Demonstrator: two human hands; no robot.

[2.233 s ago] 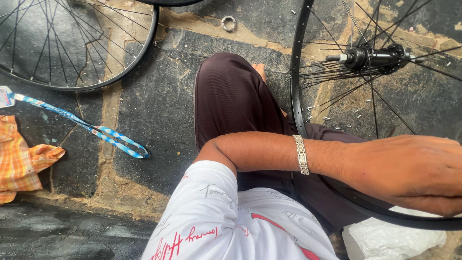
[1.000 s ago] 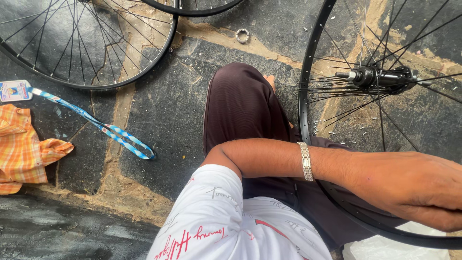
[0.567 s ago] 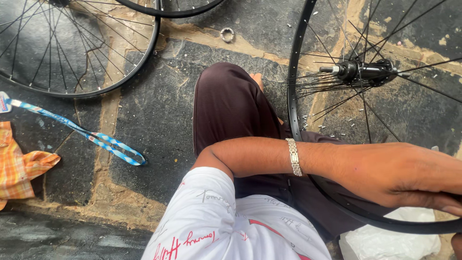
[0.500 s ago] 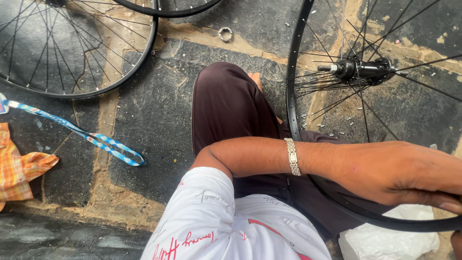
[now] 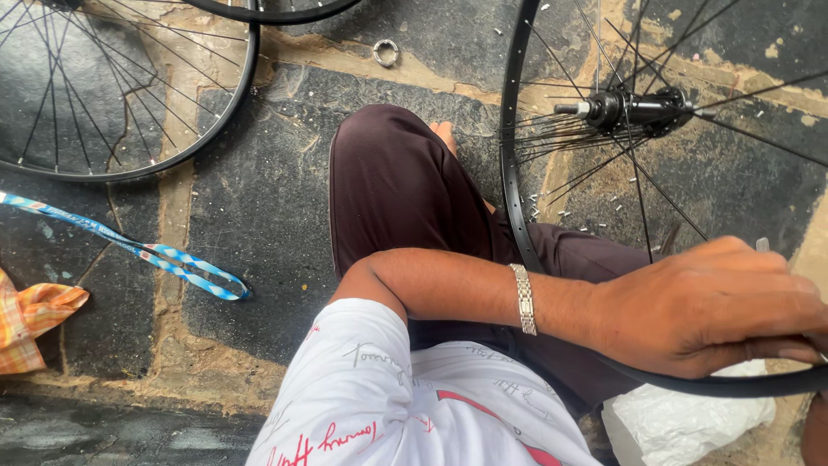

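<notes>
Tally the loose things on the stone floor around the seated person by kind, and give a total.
Bicycle wheels: 3 – one in the left hand at, one at, one at
Blue patterned strap: 1
Orange checked cloth: 1
Metal ring: 1
White plastic bag: 1
Total: 7

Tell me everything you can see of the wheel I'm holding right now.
The bicycle wheel is a black rim without a tyre, laced with thin dark spokes to a black hub with a silvery axle end. It stands roughly upright, leaning over the person's lap, partly cut off by the frame edge. The left hand grips the near part of the rim from above. The rim touches the dark trousers. The right hand is barely visible at the corner.
</notes>
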